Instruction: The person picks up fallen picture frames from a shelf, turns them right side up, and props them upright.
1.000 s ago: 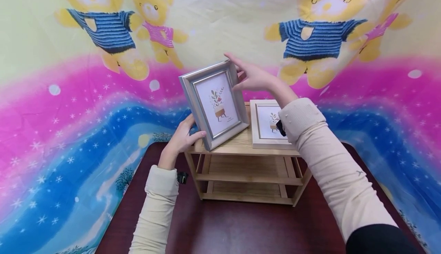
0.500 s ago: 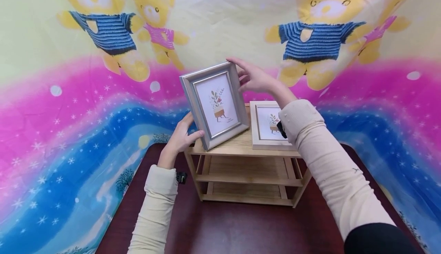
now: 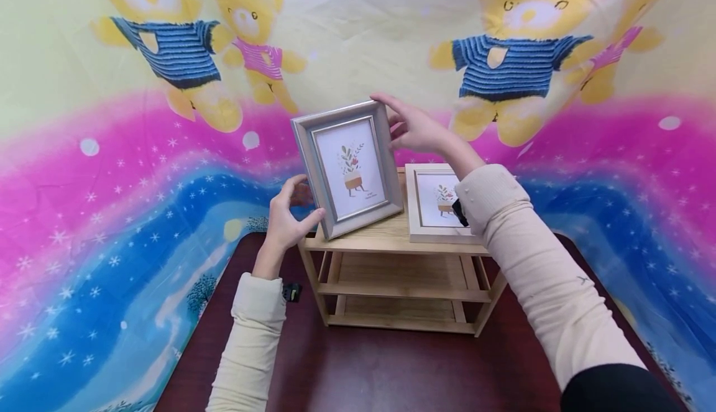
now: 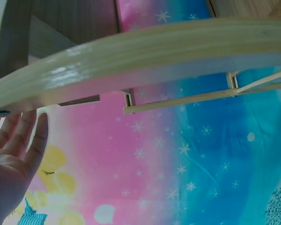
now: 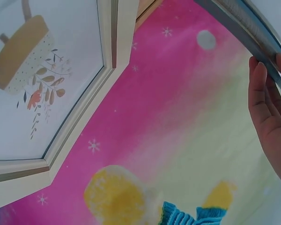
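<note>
Plainly, the person's right hand point(image 3: 416, 127) does the holding, its fingers gripping the upper right corner of the grey frame point(image 3: 351, 166), which is propped at a tilt above the left part of the wooden rack point(image 3: 369, 238). The left hand point(image 3: 285, 219) is relaxed, thumb and fingers spread at the frame's lower left side; whether the thumb tip touches the edge cannot be told. Steadying a frame at this lean seems to call for a light but sure grip above, with the left palm kept close as a guard, since a bottom edge on smooth wood could slide. Fingers are best kept on the moulding, off the picture, and the side edge clear of the pale frame point(image 3: 439, 201) lying flat on the right of the same top board. Whether the grey frame's whole bottom edge meets the wood is hard to judge. Below are two more slatted shelves, and the rack stands on a dark red glossy table point(image 3: 369, 368) before a creased backdrop point(image 3: 358, 39) printed with yellow bears and snowflakes
</note>
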